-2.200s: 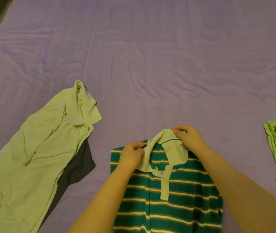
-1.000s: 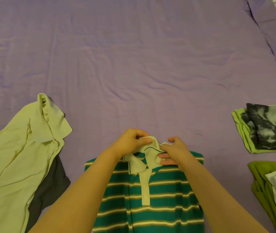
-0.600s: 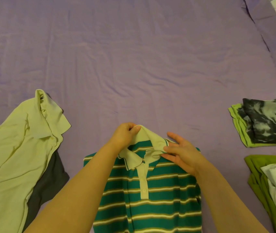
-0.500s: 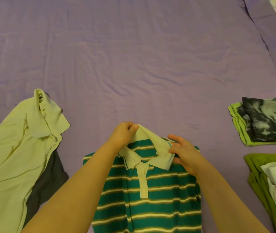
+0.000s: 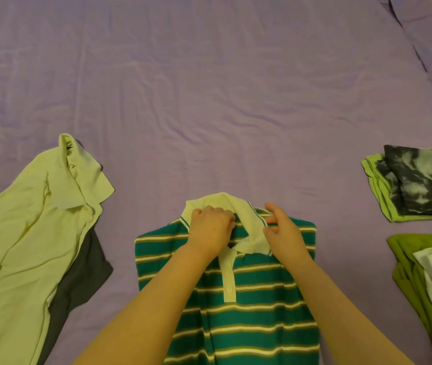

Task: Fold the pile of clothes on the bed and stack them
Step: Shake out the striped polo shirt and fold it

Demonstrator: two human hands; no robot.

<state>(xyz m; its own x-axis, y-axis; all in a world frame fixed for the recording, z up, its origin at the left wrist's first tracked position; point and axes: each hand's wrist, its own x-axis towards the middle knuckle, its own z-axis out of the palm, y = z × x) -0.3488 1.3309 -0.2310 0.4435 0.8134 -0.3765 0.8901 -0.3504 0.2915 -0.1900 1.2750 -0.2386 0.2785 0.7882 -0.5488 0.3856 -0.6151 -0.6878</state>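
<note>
Head | left hand [image 5: 211,229] now curled on striped polo [image 5: 257,299] collar (moved inward) | right hand [image 5: 284,234] pinches collar edge

Two bare forearms rise from the lower edge, either side of the striped polo shirt [image 5: 257,299]. The left hand [image 5: 211,229] and right hand [image 5: 283,233] seem to carry no rings, watch or sleeves.

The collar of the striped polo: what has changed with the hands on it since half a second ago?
The left hand moved from the collar's top edge down to its front, at the neck opening. The right hand keeps pinching the collar's right flap. The striped polo itself, the pale yellow shirt and the folded stack stayed put.
</note>
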